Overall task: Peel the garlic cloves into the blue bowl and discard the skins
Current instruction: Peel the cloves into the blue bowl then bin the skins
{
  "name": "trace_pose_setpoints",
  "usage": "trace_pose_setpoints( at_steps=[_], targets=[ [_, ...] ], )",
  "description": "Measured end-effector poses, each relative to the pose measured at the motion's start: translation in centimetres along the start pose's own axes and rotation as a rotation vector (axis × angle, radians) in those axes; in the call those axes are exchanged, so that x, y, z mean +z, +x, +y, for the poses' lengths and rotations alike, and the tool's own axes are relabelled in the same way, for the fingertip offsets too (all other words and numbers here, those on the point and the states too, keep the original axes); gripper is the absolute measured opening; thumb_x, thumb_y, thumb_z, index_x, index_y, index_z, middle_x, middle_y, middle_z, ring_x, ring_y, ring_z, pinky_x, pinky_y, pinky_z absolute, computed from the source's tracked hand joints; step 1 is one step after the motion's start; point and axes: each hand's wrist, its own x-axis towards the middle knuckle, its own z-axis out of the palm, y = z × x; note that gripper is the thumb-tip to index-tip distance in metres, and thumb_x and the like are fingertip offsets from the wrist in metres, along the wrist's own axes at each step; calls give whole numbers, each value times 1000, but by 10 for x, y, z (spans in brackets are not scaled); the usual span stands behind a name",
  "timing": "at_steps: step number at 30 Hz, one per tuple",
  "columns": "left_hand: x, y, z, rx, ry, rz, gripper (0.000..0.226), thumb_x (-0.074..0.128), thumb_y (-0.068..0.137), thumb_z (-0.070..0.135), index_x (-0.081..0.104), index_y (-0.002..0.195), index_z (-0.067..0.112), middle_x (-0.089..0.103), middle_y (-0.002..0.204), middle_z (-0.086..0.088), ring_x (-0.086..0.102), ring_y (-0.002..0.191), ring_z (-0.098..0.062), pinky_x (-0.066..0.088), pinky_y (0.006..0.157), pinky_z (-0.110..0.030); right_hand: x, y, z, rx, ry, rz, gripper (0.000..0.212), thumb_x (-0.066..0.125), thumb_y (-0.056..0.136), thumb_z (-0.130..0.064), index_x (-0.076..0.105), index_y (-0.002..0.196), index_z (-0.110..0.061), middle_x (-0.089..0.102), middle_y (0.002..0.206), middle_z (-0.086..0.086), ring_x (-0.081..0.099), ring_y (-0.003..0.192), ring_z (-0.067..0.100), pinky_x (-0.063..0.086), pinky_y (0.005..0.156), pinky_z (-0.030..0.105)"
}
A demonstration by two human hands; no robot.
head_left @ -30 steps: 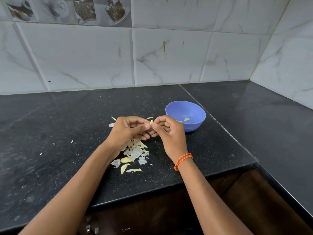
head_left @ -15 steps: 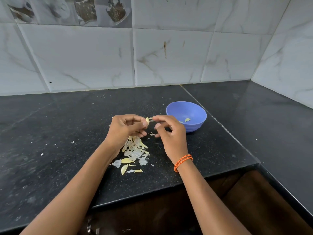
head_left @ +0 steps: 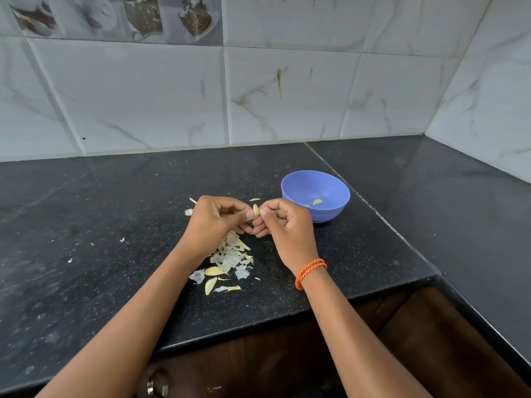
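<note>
- Black stone counter (head_left: 120,214) under both hands, running back to the tiled wall (head_left: 149,93) beyond the fingertips and wrapping round to the right of the right hand.
- Wall is white marble-look tile; a row of printed picture tiles (head_left: 120,15) sits far up and to the left of the hands.
- Dark wood cabinet (head_left: 402,340) below the counter edge, under the right forearm.
- Blue bowl (head_left: 330,214) stands on the counter just right of and slightly beyond the right hand, close to the knuckles but apart from them. A peeled clove (head_left: 317,202) lies inside, plus a smaller pale bit beside it, too small to tell.
- Left hand (head_left: 215,222) raised over the counter, fingers curled, thumb and forefinger pinching one garlic clove (head_left: 255,209).
- Right hand (head_left: 284,222) meets the left at the fingertips, fingers curled, thumb and forefinger pinching the same clove from the other side.
- Pile of skins (head_left: 227,259) on the counter directly below and nearer than the left hand, spreading between the two wrists.
- Orange thread bracelet (head_left: 310,271) round the right wrist.
- A few stray skin scraps (head_left: 188,212) just left of the left hand; another one (head_left: 254,199) just beyond the pinched clove.
</note>
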Motion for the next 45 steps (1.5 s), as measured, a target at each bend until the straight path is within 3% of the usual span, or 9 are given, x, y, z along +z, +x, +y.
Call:
trace_pose_setpoints(
  at_steps=[10,14,17,21,24,29,32,39,45],
  targets=[
    [0,-2,3,-63,-112,-49,12,77,98,10,81,100,-1,79,95,-22,78,86,-40,66,85,-44,5,1,5,14,-133,-22,19,53,110,-14,67,101,-8,68,75,5,64,60,10,57,54,28],
    [-1,-1,3,-109,-171,-14,15,78,96,12,80,98,-3,78,94,-24,75,80,-33,65,81,-39,5,-1,6,-93,-196,-22,26,48,113,-16,74,118,-15,69,89,-2,66,77,11,59,61,30],
    [-2,0,2,-125,-220,30,16,79,95,13,79,97,-2,77,92,-23,73,82,-30,65,82,-39,5,-1,3,-177,-228,-10,27,66,104,-12,70,130,-17,68,111,-5,69,93,14,58,69,26],
    [-2,0,1,-121,-224,40,15,79,95,11,78,94,-4,77,95,-25,75,88,-32,65,90,-43,8,-3,0,-232,-289,-3,33,85,90,-12,69,118,-18,70,103,-4,70,86,15,61,68,30],
    [-2,0,1,-123,-205,9,16,77,96,10,79,97,-6,77,98,-28,73,89,-33,63,88,-44,8,-3,3,-280,-338,47,21,82,92,-11,74,111,-14,72,95,-2,70,83,12,61,71,30],
    [-3,-1,1,-94,-176,7,21,73,101,14,81,98,-5,78,92,-23,72,81,-29,64,78,-38,6,-2,5,-251,-273,60,16,83,92,-9,80,107,-10,78,101,0,75,87,10,61,75,21],
    [-3,-1,-2,-65,-158,-20,22,72,101,14,79,100,-7,78,93,-25,74,81,-29,65,78,-35,4,-2,5,-182,-170,28,15,80,91,-2,81,105,-6,80,99,2,77,85,13,65,76,30],
    [-3,-2,-3,-78,-171,-51,19,71,101,7,76,99,-11,75,89,-25,71,76,-25,63,74,-29,0,-2,3,-100,-42,-29,12,70,97,5,79,102,-1,80,90,5,78,77,15,62,73,24],
    [-4,-1,-1,-62,-121,-33,17,74,99,10,80,102,-6,79,92,-22,74,77,-27,66,75,-32,0,0,7,-93,-47,8,19,61,102,1,79,107,-5,78,101,6,77,82,20,65,76,33]
  ],
)
